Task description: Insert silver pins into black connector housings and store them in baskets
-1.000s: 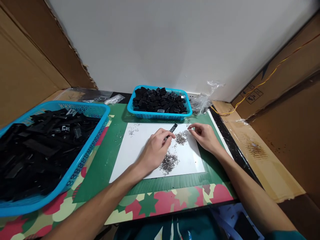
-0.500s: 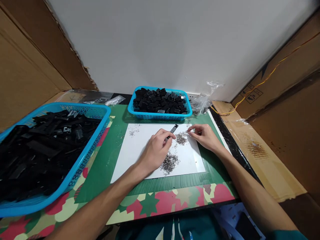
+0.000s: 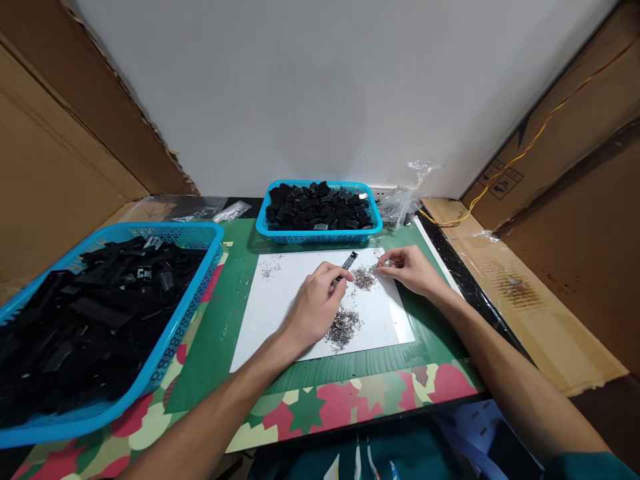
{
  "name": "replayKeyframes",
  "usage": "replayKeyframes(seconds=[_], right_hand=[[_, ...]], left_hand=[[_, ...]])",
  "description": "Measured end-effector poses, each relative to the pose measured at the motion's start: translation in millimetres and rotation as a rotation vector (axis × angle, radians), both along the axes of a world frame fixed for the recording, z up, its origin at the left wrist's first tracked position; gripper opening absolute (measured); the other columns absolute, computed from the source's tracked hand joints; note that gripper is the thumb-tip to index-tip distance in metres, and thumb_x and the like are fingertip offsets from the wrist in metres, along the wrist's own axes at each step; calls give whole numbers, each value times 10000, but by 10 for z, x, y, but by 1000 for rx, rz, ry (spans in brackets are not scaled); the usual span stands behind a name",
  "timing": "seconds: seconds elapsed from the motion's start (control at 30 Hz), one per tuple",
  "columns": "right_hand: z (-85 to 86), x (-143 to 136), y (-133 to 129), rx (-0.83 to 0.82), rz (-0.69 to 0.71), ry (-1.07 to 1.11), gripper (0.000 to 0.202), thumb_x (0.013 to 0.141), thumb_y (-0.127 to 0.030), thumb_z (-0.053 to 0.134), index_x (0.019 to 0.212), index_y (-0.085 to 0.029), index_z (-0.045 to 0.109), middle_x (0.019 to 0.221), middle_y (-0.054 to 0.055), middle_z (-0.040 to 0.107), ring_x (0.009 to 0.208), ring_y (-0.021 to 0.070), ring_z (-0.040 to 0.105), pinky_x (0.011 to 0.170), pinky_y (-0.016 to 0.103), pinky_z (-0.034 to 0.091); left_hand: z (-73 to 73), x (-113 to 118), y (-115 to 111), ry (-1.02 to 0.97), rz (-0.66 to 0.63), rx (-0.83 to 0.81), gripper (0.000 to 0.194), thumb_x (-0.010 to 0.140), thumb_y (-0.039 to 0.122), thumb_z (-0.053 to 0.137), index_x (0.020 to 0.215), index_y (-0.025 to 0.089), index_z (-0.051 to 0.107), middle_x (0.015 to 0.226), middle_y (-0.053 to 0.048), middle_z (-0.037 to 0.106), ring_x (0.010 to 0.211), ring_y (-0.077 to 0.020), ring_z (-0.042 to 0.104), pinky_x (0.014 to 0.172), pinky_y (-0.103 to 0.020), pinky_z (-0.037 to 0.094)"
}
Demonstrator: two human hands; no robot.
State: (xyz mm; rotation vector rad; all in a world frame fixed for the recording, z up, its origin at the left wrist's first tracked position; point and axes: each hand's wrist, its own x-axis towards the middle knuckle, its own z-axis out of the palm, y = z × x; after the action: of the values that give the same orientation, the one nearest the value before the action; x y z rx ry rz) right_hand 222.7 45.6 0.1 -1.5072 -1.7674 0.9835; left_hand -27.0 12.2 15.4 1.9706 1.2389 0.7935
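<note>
My left hand [image 3: 317, 300] is closed around a narrow black plastic part [image 3: 350, 259], whose far end sticks out past the fingers, above a white sheet [image 3: 280, 313]. To its right, the fingertips of my right hand [image 3: 410, 268] are pinched together over the sheet's right edge; what they hold is too small to make out. Between the two hands lies a small heap of tiny metal pieces, like little springs or clips [image 3: 364, 278]. A larger heap of similar metal pieces [image 3: 344, 328] lies nearer, beside my left wrist.
A blue basket [image 3: 320, 237] of small black parts stands at the back. At the left is a larger blue basket [image 3: 200, 267] with longer black parts. Loose metal bits [image 3: 271, 266] lie on the sheet's far left. Plastic bags [image 3: 400, 207] and cardboard [image 3: 530, 293] are at the right.
The whole view has shifted slightly. My right fingers have changed their pinch a little beside the small heap. My left hand keeps its hold on the black plastic part.
</note>
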Motion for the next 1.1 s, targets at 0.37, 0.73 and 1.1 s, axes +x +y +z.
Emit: replayKeyframes(seconds=[0.37, 0.73, 1.1], right_hand=[[101, -36, -46, 71, 4, -60, 308, 839, -435, 667, 806, -142, 758, 578, -18, 513, 560, 119, 359, 530, 275, 245], [107, 73, -34, 3, 25, -66, 302, 820, -427, 680, 806, -136, 758, 656, 28, 624, 580, 133, 425, 537, 277, 269], [160, -37, -129, -51, 27, 134, 411, 791, -548, 761, 820, -138, 750, 653, 7, 597, 566, 109, 392, 537, 274, 240]], left_hand=[[0, 3, -4, -12, 0, -5, 237, 1022, 226, 492, 1026, 209, 729, 1095, -39, 650, 734, -129, 584, 706, -310, 445], [48, 23, -32, -40, 3, -27, 230, 1011, 222, 504, 1041, 209, 732, 1116, -45, 644, 730, -131, 573, 714, -314, 469], [70, 41, -58, -64, -5, -10, 218, 1015, 209, 529, 1071, 225, 738, 1113, -31, 632, 767, -130, 576, 750, -316, 475]])
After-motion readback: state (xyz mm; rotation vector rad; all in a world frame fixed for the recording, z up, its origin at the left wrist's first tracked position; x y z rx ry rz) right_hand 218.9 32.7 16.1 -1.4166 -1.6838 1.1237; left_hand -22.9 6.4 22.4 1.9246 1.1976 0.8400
